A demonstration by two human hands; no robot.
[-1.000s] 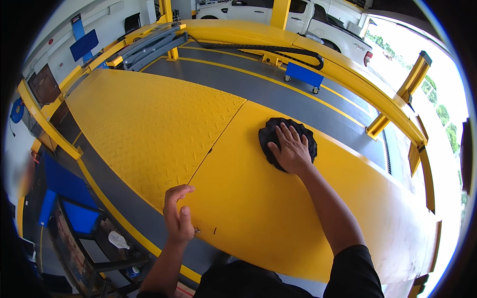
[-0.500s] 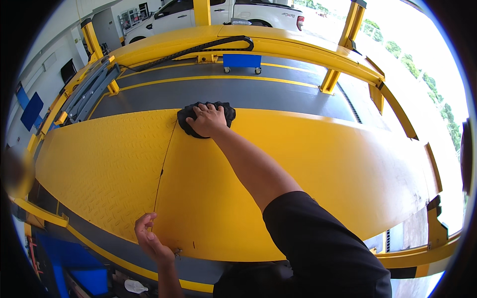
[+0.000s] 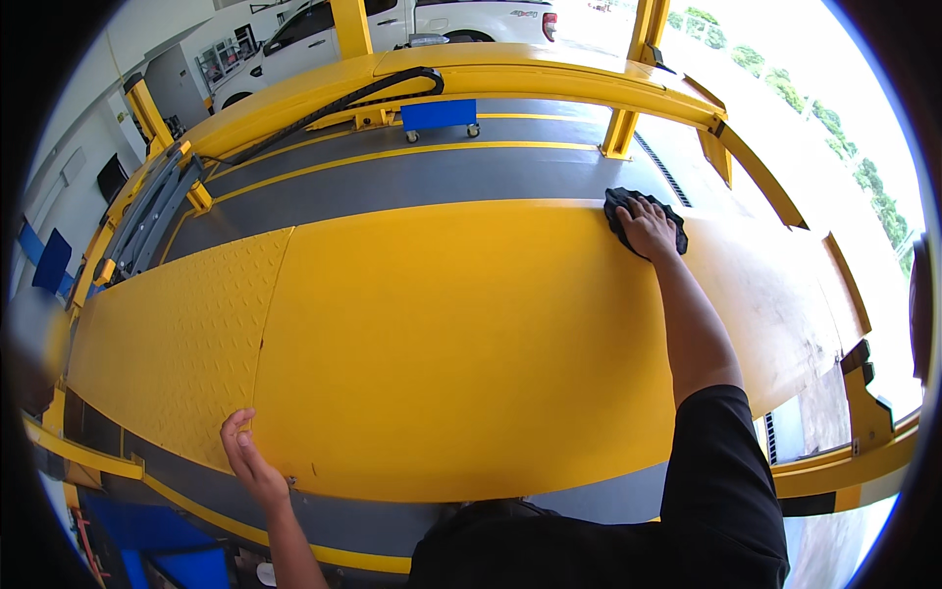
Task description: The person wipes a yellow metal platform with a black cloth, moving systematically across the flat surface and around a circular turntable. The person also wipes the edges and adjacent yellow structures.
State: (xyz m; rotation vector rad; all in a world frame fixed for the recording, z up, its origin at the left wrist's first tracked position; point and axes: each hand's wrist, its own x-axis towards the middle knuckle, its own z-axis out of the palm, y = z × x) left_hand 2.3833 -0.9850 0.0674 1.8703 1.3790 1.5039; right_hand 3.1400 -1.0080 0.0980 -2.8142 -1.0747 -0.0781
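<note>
A wide yellow platform stretches across the view, smooth from the middle to the right and raised-tread on its left part. My right hand lies over a bunched black cloth, pressing it against the platform near the far edge, right of centre. The fingers are spread across the cloth and cover much of it. Down at the near left edge, by the seam between the two surfaces, my left hand is loosely curved with nothing visible in it.
Across a grey floor with yellow lines stands a second yellow platform with posts. A blue wheeled cart sits beneath it. Behind is a white pickup truck. Dark marks show on the right end of the near platform.
My right hand has slid the black cloth along the far edge, from the seam to well right of it. The view has shifted slightly; my left hand stays near the same edge.
</note>
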